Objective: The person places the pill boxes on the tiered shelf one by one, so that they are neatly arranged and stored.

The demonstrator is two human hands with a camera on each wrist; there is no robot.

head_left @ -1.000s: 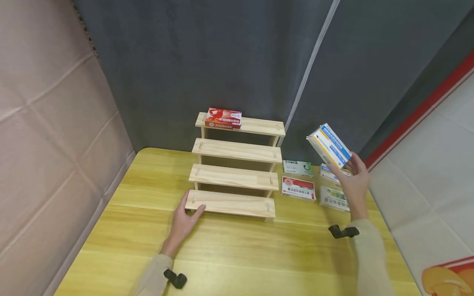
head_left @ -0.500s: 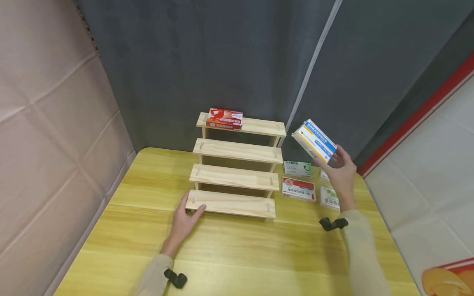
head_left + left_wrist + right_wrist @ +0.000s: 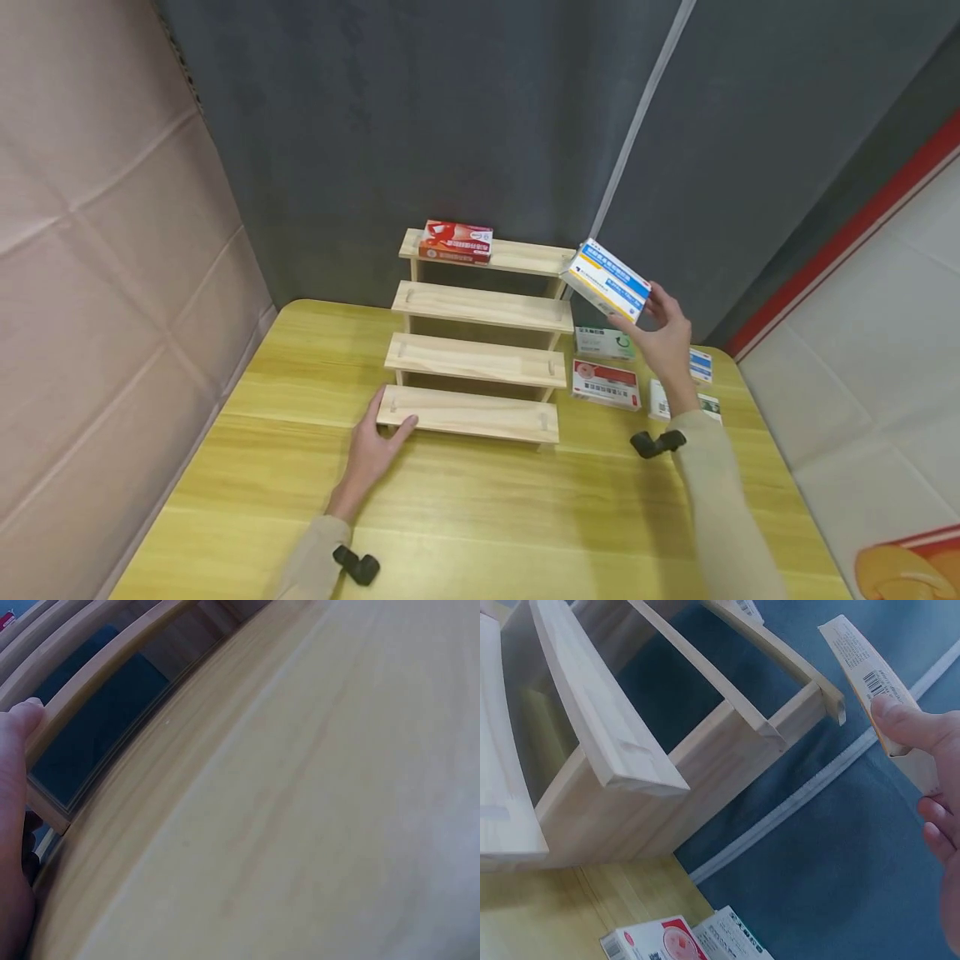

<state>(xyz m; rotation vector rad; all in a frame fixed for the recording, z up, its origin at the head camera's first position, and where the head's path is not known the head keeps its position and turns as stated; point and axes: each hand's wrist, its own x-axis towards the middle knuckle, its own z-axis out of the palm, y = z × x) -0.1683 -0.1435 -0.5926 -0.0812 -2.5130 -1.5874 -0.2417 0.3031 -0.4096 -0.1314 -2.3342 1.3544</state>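
A wooden stand with stepped shelves (image 3: 480, 360) stands at the back of the table. My left hand (image 3: 371, 450) grips the left end of its lowest shelf, thumb on the front edge; the left wrist view shows the thumb (image 3: 27, 716) there. In the air at the stand's upper right, my right hand (image 3: 663, 342) holds a white, blue and yellow medicine box (image 3: 607, 281) by its right end, the box tilted. The right wrist view shows the thumb pressing the barcode side of that box (image 3: 862, 671). On the top shelf's left part lies a red medicine box (image 3: 456, 242).
Right of the stand, a green-and-white box (image 3: 603, 342), a red-and-white box (image 3: 604, 384), a blue-and-white box (image 3: 701, 367) and another white box (image 3: 660, 402) lie on the wooden table (image 3: 465, 517). A dark curtain (image 3: 420, 108) hangs behind.
My right hand has carried the white, blue and yellow box leftward, from above the table boxes to the top shelf's right end. My left hand stays on the lowest shelf.
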